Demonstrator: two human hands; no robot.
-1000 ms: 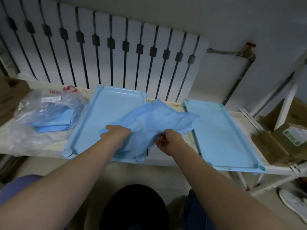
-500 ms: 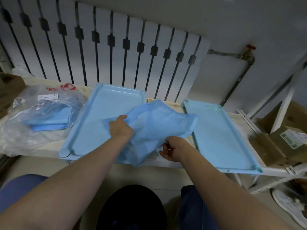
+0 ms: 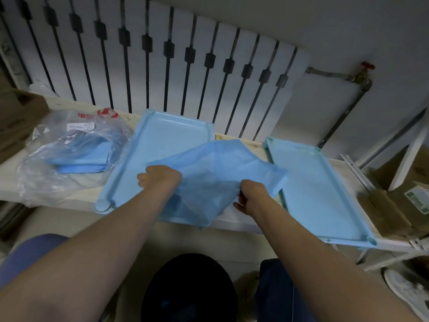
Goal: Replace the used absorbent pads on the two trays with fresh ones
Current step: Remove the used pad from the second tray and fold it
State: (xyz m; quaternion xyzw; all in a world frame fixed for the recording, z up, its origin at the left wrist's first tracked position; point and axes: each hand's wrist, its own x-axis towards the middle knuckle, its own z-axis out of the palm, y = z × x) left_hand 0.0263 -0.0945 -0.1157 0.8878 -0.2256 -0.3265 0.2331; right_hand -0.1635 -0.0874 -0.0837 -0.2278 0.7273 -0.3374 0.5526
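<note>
Two light blue plastic trays lie side by side on a pale shelf: the left tray (image 3: 162, 140) and the right tray (image 3: 308, 182). A thin blue absorbent pad (image 3: 216, 168), partly unfolded and crumpled, hangs over the left tray's right half. My left hand (image 3: 157, 178) grips its left edge with curled fingers. My right hand (image 3: 251, 194) pinches its lower right edge near the shelf's front. The pad's lower folds droop past the tray's front rim. The right tray is bare.
A clear plastic bag (image 3: 69, 156) holding folded blue pads lies left of the trays. A slatted radiator cover (image 3: 162, 61) stands behind. Cardboard boxes (image 3: 406, 198) sit at the right, another box at the far left. A black round object (image 3: 190, 287) is below, between my knees.
My left hand moved up and left along the pad and now grips its left edge. My right hand shifted slightly right, spreading the pad wider over the left tray.
</note>
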